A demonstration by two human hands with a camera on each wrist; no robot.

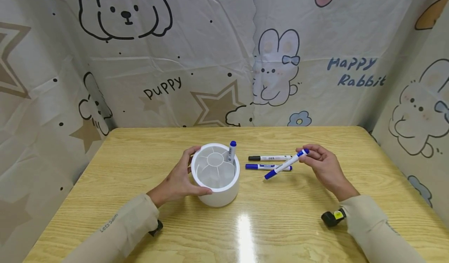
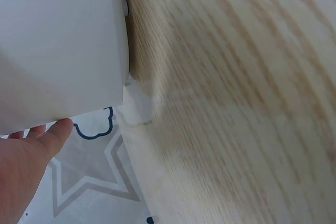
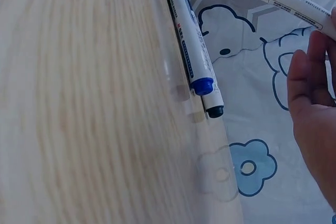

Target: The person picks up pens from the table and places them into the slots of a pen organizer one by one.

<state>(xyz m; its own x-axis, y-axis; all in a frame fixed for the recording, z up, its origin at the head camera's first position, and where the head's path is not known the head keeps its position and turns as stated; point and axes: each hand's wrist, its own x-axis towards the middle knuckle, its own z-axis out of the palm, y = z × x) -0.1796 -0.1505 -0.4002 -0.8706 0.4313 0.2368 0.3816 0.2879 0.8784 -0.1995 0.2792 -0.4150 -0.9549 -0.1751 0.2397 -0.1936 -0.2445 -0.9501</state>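
Blue marker [image 1: 287,164] pinched in right hand [image 1: 325,169], left hand [image 1: 179,181] gripping holder [image 1: 220,197], "Happy Rabbit" backdrop [image 1: 356,72]

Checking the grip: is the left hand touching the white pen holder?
Touching: the head view shows the left hand with its thumb laid against the white pen holder.

Head view: from above, forward and down across the table [image 1: 122,157]. Wrist views: close, low, rolled sideways, toward the curtain [image 1: 214,48]; left shares the white holder [image 2: 63,51] with head, right the markers [image 3: 188,35].
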